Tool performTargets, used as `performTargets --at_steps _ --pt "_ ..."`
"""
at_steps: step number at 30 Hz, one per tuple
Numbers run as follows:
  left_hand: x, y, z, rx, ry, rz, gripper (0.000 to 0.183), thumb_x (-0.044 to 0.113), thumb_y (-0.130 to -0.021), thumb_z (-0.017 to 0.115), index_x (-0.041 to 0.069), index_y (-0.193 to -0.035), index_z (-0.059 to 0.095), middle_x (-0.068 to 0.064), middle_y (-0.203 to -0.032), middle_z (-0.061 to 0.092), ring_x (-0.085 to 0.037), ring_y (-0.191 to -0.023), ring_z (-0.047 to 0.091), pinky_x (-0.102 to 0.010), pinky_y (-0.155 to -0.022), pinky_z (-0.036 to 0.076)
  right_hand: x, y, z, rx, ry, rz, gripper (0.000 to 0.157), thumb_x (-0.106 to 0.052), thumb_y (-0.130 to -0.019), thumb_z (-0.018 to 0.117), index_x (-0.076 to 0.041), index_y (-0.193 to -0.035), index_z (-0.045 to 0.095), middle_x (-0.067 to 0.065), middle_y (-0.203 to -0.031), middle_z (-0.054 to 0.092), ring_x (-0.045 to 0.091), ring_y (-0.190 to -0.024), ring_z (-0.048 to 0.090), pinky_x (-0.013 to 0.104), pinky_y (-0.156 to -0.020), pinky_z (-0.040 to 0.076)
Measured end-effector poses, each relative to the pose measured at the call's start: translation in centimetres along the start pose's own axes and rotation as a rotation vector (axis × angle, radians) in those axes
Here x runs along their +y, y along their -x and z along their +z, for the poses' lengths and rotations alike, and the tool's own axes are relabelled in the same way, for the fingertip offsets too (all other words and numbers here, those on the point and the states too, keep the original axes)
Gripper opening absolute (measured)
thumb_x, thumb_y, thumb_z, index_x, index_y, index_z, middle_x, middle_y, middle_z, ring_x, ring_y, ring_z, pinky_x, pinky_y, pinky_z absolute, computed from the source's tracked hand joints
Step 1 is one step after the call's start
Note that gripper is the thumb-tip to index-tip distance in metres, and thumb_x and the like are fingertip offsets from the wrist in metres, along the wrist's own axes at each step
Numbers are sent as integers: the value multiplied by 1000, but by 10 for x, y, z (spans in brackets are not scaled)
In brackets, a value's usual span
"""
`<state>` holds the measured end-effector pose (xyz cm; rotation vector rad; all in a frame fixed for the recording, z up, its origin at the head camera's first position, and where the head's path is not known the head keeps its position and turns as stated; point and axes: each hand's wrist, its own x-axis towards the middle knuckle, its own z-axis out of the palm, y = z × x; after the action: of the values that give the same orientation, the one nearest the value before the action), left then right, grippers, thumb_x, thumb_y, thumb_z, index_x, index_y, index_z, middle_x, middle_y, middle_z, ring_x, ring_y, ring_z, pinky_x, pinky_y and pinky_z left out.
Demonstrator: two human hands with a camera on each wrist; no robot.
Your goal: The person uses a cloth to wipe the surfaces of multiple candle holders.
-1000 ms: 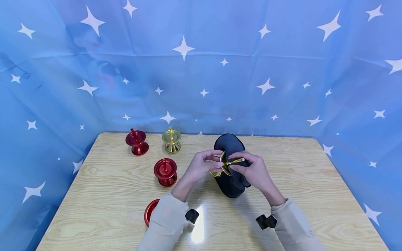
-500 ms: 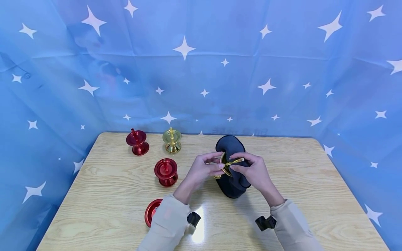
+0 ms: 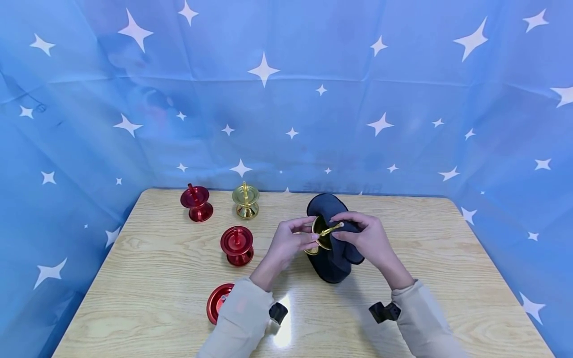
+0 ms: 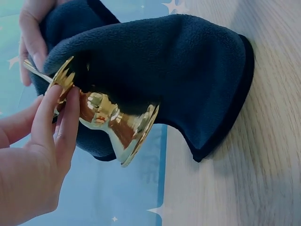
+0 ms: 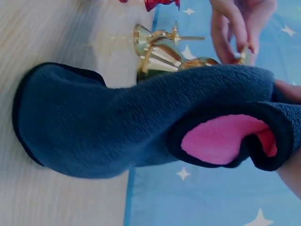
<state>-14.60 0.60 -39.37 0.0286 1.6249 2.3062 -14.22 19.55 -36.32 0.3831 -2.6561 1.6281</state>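
Observation:
My left hand (image 3: 291, 237) pinches the dish rim of a gold candlestick (image 4: 101, 110), which is tilted so that its central spike points right and its flared foot shows below my fingers. A thick dark blue-grey fleece cloth (image 3: 330, 271) is bunched behind and beside the candlestick, draping down to the table. My right hand (image 3: 367, 238) grips the cloth's upper part, with thumb and fingertips close to the spike's tip. The right wrist view shows the cloth's folded edge with black binding and a pink inner side; the hand is mostly hidden behind it.
On the wooden table (image 3: 156, 268) to the left stand two red candlesticks, one at the back (image 3: 200, 204) and one nearer (image 3: 237, 246). A second gold candlestick (image 3: 245, 201) stands at the back. A red dish (image 3: 214, 304) is partly hidden by my left sleeve.
My right hand has shifted slightly right with the cloth, its fingertips drawing away from the spike, which shows more of its length. My left hand stays nearly in place.

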Motion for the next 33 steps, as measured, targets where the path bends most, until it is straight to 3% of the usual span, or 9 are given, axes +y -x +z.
performTargets --at_steps 7,13,18,22,26,31,33 --pt "-5 -3 -1 25 12 6 44 -18 -78 59 -8 -121 54 -12 -85 50 -13 -65 59 -31 -68 55 -10 0 -18 -8 8 -6 26 -17 -77 74 -12 -102 68 3 -103 64 13 -93 59 28 -75 51" --pt "-2 -4 -5 81 37 -15 43 -20 -78 55 -9 -119 53 -12 -84 49 -14 -64 59 -30 -67 55 -17 -1 -32 132 -10 -43 31 -16 -78 73 -6 -107 65 4 -102 63 11 -90 59 21 -73 50" --pt "4 -4 -3 80 71 -19 43 -21 -80 52 -9 -121 50 -13 -85 48 -16 -67 58 -31 -71 55 -14 1 -14 213 -24 -99 30 -4 -76 74 0 -103 61 7 -91 61 7 -78 58 17 -67 48" --pt "9 -3 -1 78 69 -23 42 -20 -80 52 -7 -120 50 -13 -86 50 -17 -68 58 -30 -70 55 -14 7 6 217 -3 -203 21 7 -74 71 5 -93 63 16 -97 58 6 -87 54 12 -72 46" --pt "11 -3 -1 85 20 -24 42 -19 -80 53 -6 -119 52 -14 -87 52 -17 -67 59 -29 -67 55 -5 15 19 212 46 -269 20 11 -73 69 6 -92 66 20 -106 54 17 -97 51 9 -76 43" --pt "12 -3 -2 108 -9 -11 41 -19 -80 53 -6 -118 53 -13 -87 53 -17 -67 59 -28 -65 55 9 25 26 179 139 -199 26 -5 -82 68 -5 -107 67 15 -122 46 23 -102 49 20 -74 43" --pt "12 -2 -3 116 -14 -8 40 -19 -79 54 -5 -117 54 -13 -87 53 -17 -66 59 -29 -65 56 9 29 28 171 149 -159 26 -11 -85 65 -7 -111 67 14 -126 43 21 -88 52 25 -65 43"
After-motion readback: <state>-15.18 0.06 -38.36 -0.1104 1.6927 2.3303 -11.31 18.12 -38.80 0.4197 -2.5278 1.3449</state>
